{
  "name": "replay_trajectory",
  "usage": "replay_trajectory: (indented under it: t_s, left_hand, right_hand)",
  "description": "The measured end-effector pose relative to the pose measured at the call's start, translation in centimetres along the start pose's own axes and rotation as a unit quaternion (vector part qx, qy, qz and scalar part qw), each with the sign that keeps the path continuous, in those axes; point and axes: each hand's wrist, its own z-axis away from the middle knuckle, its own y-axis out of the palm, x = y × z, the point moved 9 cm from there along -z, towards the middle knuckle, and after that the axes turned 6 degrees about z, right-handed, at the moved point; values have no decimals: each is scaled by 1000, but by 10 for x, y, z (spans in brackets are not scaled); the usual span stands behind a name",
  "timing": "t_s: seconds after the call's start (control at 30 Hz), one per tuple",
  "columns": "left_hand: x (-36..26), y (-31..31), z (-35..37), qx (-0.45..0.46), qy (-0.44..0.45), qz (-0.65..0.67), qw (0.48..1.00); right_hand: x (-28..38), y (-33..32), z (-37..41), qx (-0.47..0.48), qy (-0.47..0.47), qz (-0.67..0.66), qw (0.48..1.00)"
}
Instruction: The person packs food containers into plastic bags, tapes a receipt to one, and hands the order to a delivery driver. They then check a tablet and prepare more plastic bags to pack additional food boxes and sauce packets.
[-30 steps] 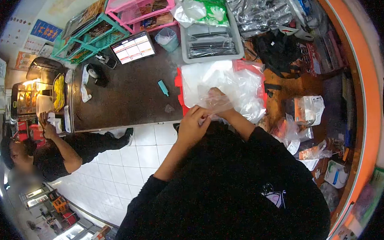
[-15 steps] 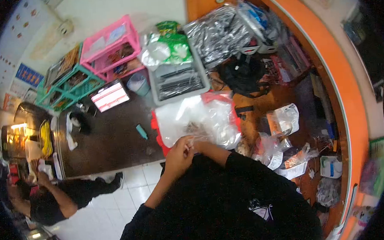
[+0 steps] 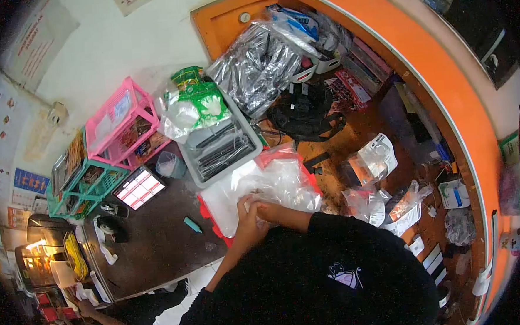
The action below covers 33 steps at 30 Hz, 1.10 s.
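Note:
Both hands meet close together over the near edge of a pile of clear plastic bags (image 3: 290, 181). My left hand (image 3: 247, 223) is closed, fingers bent inward. Against it, my right hand (image 3: 266, 211) is closed too, its fingertips mostly hidden. Thin clear plastic shows right at the fingers, seemingly a clear plastic bag pinched between them. Under the pile lies a white sheet-like surface (image 3: 218, 201) with red edging. Just beyond stands a grey tray (image 3: 197, 176) holding black-wrapped slim items.
A green and white packet (image 3: 201, 104) rests on the grey tray. Pink basket (image 3: 131, 119), teal basket (image 3: 99, 185) and lit tablet (image 3: 139, 189) stand left. A teal stick-like item (image 3: 193, 225) lies on the dark counter (image 3: 159, 250). Bagged goods (image 3: 371, 159) lie right. A co-worker's arm (image 3: 109, 323) shows lower left.
The view has turned and shifted, so the counter's things sit further left and lower. My hands stay together at the plastic and have drawn closer. The co-worker is now lower in view.

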Motion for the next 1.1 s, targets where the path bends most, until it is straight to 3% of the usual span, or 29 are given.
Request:
replay_trajectory:
  t_s: [0.1, 0.2, 0.37, 0.4, 0.5, 0.57, 0.63, 0.7, 0.73, 0.77, 0.8, 0.87, 0.93, 1.1]
  left_hand:
    - [32, 4, 2, 14, -19, -54, 998]
    - [74, 9, 12, 50, -142, -151, 977]
    - [101, 9, 14, 51, -169, -245, 953]
    - [108, 11, 14, 44, -172, -261, 949]
    - [116, 11, 9, 30, -210, -258, 943]
    - [119, 12, 4, 9, -215, -255, 943]
    - [125, 17, 6, -5, -220, -239, 946]
    - [151, 29, 13, -10, -220, -179, 959]
    - [161, 35, 14, -17, -208, -132, 969]
    - [159, 32, 13, -49, -216, -131, 966]
    - [164, 34, 3, -50, -229, -130, 963]
    - [180, 34, -13, -15, -257, -126, 958]
    - [128, 5, -3, -147, -101, -182, 967]
    - [170, 17, -1, -177, -115, -119, 970]
  right_hand:
    - [-1, 0, -7, 1, -8, -17, 1000]
    - [-2, 3, -12, -1, -22, -40, 999]
    - [-13, 9, -15, -50, -58, -109, 991]
    - [-18, 18, -14, -50, -78, -90, 992]
    - [-73, 98, 5, 71, -197, 187, 960]
    - [-80, 67, 2, 101, -71, -10, 992]
    - [-66, 41, -3, 164, 39, -199, 965]
    - [-80, 50, -14, 193, -32, -126, 972]
    - [-92, 63, -20, 143, -165, 17, 976]
    - [-19, -15, -44, 184, -24, -22, 982]
    - [7, -36, -52, 142, -93, 32, 985]
    - [21, -45, -55, 160, -111, 123, 973]
    - [23, -34, -52, 144, -116, 88, 979]
    - [6, -41, -57, 63, -53, 46, 996]
